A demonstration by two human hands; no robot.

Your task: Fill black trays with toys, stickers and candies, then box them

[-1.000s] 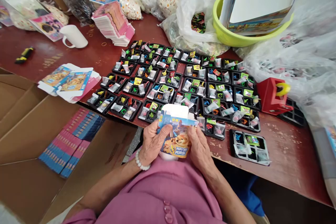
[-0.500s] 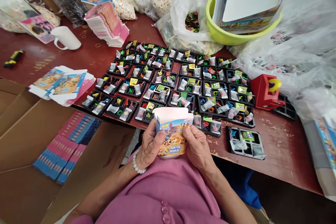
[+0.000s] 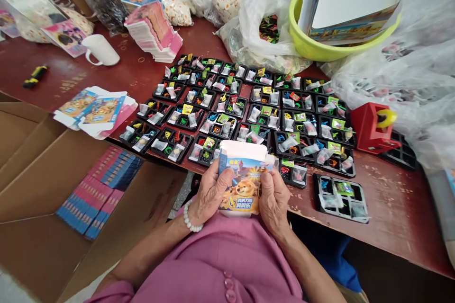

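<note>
A small printed cardboard box (image 3: 243,187), blue and yellow with a dog picture, is held upright in front of my body. Its white top flap stands raised. My left hand (image 3: 209,189) grips its left edge, the thumb lying on the front. On the right edge my right hand (image 3: 273,199) grips it, thumb on the front and fingers curled behind. Just beyond the box are rows of black compartment trays (image 3: 220,125) with small wrapped sachets and colourful plastic pieces. One similar tray (image 3: 341,199) sits apart near the table's front edge, right of my right hand.
Flat printed cartons (image 3: 103,109) lie at left, near a white mug (image 3: 101,50) and a pink carton stack (image 3: 154,31). A red tape dispenser (image 3: 371,128) and a yellow-green basin (image 3: 298,42) stand at right. Below left, an open cardboard box (image 3: 31,170) contains packed boxes (image 3: 95,194).
The view has shifted slightly, so the table's contents appear farther right. Both hands still hold the box, which faces me a little more squarely; the right-hand grip has slid slightly lower.
</note>
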